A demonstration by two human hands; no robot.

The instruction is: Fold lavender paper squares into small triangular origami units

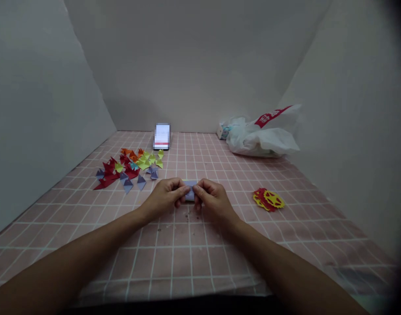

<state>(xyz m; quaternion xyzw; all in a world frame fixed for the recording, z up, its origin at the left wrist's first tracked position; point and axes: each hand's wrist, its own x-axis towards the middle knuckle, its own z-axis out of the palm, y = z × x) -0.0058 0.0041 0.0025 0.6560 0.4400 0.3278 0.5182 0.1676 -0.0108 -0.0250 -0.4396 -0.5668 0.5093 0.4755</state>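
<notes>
- Purple paper (pixel 190 191) sits at the centre of the frame, just above the surface or on it; which of the two cannot be told.
- The left hand (pixel 169 191) pinches the paper's left side, thumb on top and fingers curled beneath.
- The right hand (pixel 214 197) pinches its right side in the same way, the two thumbs close together.
- Left of centre lies a loose cluster of pointed folded papers: red pieces (pixel 110 169), orange pieces (pixel 133 155), yellow pieces (pixel 143 162) and purple pieces (pixel 127 185).
- A lit, blurred screen (pixel 162 136) stands upright in the upper middle, left of centre.
- At the upper right, a white plastic bag (pixel 262 139) with red print lies beside a small box (pixel 222 131).
- Right of centre, red and yellow cutouts (pixel 269 199) overlap in a pile.
- White grid lines cross the pink surface (pixel 183 262).
</notes>
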